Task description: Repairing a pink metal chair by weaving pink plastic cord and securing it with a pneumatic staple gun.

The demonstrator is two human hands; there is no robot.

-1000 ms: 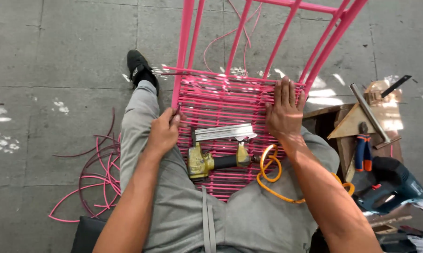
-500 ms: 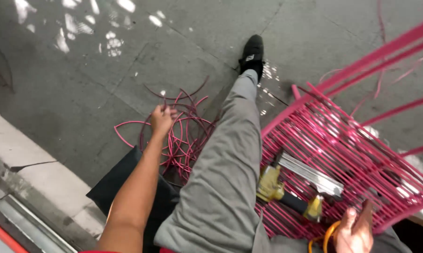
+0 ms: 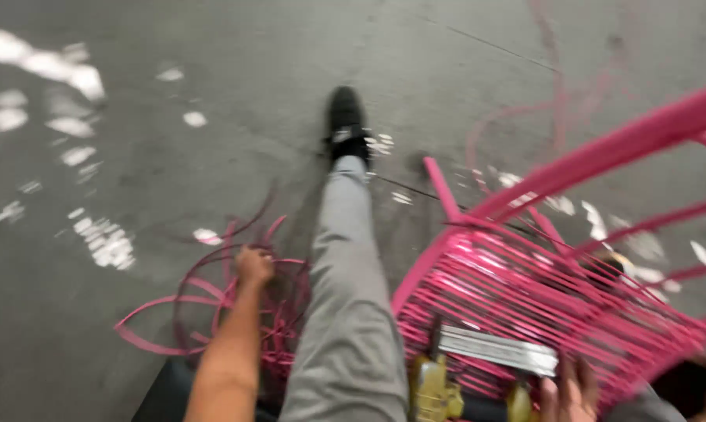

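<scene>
The left hand point(image 3: 253, 266) reaches down to the loose coil of pink cord point(image 3: 212, 312) on the concrete floor point(image 3: 173, 156), fingers closed around a strand. To its right stretches the person's grey-trousered leg point(image 3: 349, 297), ending in a black shoe point(image 3: 345, 121) at the far end. Further right stands a pink chair frame point(image 3: 571, 180) with a woven pink cord seat point(image 3: 525, 305); a staple gun point(image 3: 478, 359) lies on the seat's near edge. The right hand point(image 3: 568, 391) rests flat and open on the weave, just beside the gun.
</scene>
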